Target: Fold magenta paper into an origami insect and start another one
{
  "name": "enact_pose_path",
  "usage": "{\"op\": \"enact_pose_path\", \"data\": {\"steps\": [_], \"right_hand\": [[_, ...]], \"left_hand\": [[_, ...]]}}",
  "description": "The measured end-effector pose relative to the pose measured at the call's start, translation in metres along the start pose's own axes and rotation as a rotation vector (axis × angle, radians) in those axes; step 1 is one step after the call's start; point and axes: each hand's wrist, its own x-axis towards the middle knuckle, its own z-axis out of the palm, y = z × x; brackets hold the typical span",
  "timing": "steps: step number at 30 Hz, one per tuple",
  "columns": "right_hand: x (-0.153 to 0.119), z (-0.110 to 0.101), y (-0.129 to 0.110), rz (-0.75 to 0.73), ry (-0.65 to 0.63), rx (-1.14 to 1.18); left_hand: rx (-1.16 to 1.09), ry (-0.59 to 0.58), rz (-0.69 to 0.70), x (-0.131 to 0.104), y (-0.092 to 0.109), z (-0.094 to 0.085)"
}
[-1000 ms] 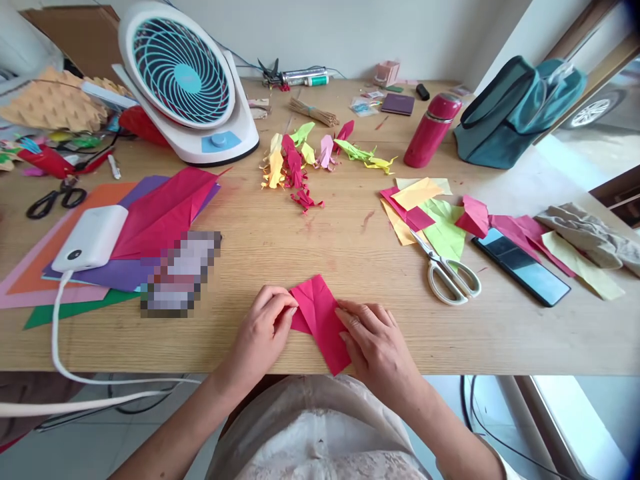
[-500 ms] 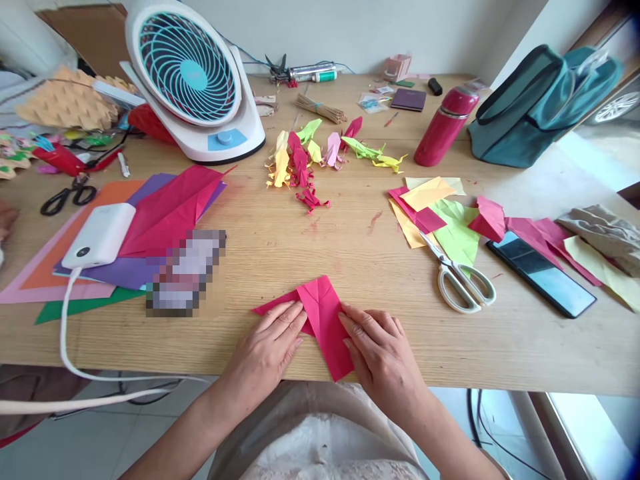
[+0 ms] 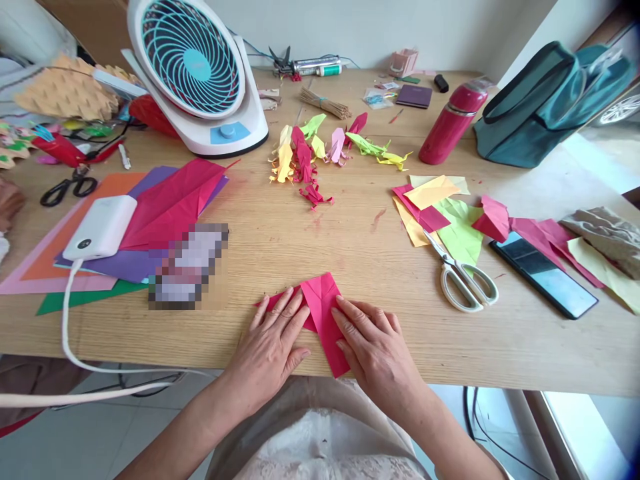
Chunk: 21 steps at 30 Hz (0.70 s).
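Note:
A folded sheet of crimson origami paper lies near the table's front edge, with one flap pointing left and a longer strip slanting toward me. My left hand rests flat on the left flap, fingers stretched out and partly covering it. Along the strip's right side lies my right hand, its extended fingers pressing on the paper's edge. Neither hand wraps around the paper. Beyond it stand several folded paper figures in red, yellow, green and pink.
White-handled scissors, paper scraps and a phone lie to the right. At left are coloured sheets, a power bank with a white cable, and a fan. A red flask stands behind.
My left hand's fingers have spread and slid slightly up over the left flap. My right hand's fingers have moved left, farther onto the strip. The view has shifted slightly.

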Motion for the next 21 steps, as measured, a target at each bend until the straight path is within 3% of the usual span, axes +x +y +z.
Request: {"op": "enact_pose_path", "data": {"steps": [7, 11, 15, 21], "right_hand": [[-0.002, 0.001, -0.001, 0.011, 0.012, -0.014], [-0.002, 0.001, -0.001, 0.009, 0.007, -0.013], [-0.003, 0.002, -0.001, 0.012, 0.004, -0.02], [-0.004, 0.005, 0.0, 0.016, 0.012, -0.026]], "left_hand": [[-0.092, 0.047, -0.066, -0.001, -0.001, 0.0], [-0.08, 0.145, -0.097, 0.005, 0.004, -0.008], [-0.125, 0.069, 0.07, 0.022, 0.016, -0.013], [-0.163, 0.059, 0.012, 0.039, 0.016, 0.001]]}}
